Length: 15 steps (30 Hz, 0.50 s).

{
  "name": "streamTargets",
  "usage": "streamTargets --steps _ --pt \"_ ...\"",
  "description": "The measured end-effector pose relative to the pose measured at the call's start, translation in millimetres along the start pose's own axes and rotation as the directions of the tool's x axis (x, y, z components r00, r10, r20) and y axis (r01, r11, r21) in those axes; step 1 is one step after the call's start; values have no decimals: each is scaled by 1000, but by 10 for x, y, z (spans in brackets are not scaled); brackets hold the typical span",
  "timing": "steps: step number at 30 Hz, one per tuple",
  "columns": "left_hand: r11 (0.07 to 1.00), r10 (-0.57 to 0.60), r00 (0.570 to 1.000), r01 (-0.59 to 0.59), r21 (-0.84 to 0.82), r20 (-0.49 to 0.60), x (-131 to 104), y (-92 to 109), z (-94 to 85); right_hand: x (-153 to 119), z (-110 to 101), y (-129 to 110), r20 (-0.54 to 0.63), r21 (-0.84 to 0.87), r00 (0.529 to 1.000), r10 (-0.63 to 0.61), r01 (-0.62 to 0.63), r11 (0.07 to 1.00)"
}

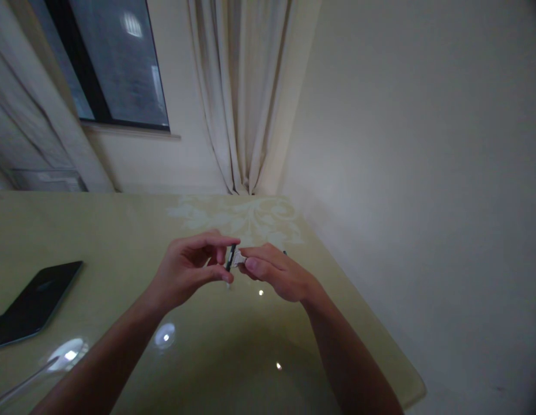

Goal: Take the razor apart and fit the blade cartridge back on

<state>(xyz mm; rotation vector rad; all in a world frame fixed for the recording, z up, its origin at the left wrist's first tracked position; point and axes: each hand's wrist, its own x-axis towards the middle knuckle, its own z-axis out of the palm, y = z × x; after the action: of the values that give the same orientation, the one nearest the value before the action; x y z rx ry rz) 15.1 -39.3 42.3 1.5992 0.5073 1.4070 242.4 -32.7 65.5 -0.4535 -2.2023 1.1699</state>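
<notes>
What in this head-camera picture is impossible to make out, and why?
Head view:
Thin, flat black piece in the left hand: too small and blurred to identify.
Small pale-grey piece in the right hand: partly covered by that hand; whether it touches the black piece is unclear.
Tiny dark thing beyond the right hand: mostly hidden by the hand.
Flat black rectangular slab: one corner cut off by the left edge.

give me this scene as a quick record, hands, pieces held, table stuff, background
left hand: pinches a thin dark piece
right hand: holds a small light grey piece
gap between pieces: touching or nearly so, too small to tell
surface: greenish table
left side of table: dark flat slab, pale cable
background: window, curtain
</notes>
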Motion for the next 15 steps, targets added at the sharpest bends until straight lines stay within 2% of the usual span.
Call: streamTargets --steps 15 --pt "998 1 1000 0 62 -16 -10 63 12 -7 13 -75 -1 -136 1000 3 -3 991"
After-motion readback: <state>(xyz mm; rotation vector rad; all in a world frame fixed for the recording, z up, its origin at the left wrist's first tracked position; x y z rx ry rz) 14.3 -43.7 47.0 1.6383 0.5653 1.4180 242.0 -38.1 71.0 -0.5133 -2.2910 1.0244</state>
